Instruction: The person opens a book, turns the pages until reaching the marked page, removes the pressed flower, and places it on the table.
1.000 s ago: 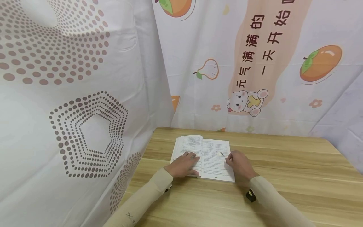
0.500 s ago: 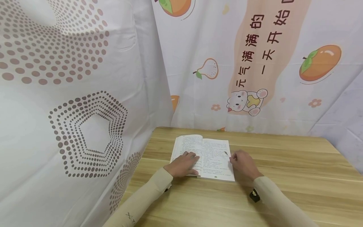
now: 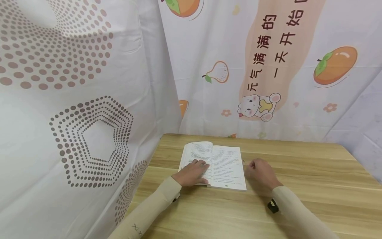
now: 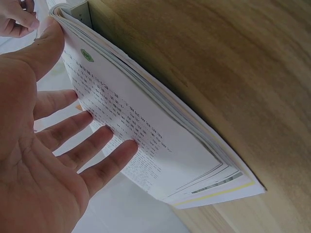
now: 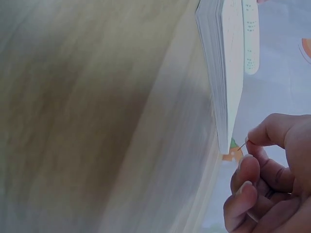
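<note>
An open book with printed pages lies on the wooden table in the head view. My left hand rests on its left page, fingers spread and fairly straight; in the left wrist view the fingertips touch the paper and the thumb lies near the spine. Just right of the book, apart from it, is my right hand, fingers curled. Between thumb and forefinger it pinches a thin stick, mostly hidden by the hand. In the head view only a small dark tip pokes out toward the book.
The wooden table extends to the right of the book. A white curtain with dot patterns hangs close along the left side. Behind the table hangs another curtain with fruit prints.
My right hand has moved right, off the right page and past the book's edge, carrying the thin stick with it. My left hand has stayed on the left page.
</note>
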`<state>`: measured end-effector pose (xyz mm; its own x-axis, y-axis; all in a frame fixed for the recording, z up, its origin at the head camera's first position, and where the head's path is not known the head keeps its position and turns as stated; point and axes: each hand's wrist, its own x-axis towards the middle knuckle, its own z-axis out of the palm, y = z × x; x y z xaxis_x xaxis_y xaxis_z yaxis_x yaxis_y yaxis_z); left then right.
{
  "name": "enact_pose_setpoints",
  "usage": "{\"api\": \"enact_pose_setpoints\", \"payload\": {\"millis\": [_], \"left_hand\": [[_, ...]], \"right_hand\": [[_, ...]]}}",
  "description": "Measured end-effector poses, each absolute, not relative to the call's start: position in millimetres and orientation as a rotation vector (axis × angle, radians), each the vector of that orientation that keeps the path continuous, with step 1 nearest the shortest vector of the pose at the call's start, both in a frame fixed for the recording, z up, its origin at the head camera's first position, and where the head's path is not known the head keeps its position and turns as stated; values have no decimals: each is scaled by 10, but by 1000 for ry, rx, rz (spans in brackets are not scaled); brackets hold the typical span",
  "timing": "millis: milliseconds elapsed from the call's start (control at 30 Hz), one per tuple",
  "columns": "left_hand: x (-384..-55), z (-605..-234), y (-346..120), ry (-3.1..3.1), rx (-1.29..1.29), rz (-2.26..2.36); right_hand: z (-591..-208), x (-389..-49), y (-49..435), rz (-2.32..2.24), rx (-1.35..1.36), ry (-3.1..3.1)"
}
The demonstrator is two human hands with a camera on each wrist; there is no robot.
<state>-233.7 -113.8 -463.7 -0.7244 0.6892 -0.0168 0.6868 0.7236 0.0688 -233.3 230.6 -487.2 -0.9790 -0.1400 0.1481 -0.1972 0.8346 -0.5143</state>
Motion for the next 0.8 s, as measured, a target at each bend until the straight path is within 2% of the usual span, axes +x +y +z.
{"api": "enact_pose_setpoints", "payload": {"millis": [800], "left_hand": [[-2359, -4684, -1148, 2878, 1161, 83]], "right_hand": [[-4900, -2287, 2617, 803, 268, -2920]]}}
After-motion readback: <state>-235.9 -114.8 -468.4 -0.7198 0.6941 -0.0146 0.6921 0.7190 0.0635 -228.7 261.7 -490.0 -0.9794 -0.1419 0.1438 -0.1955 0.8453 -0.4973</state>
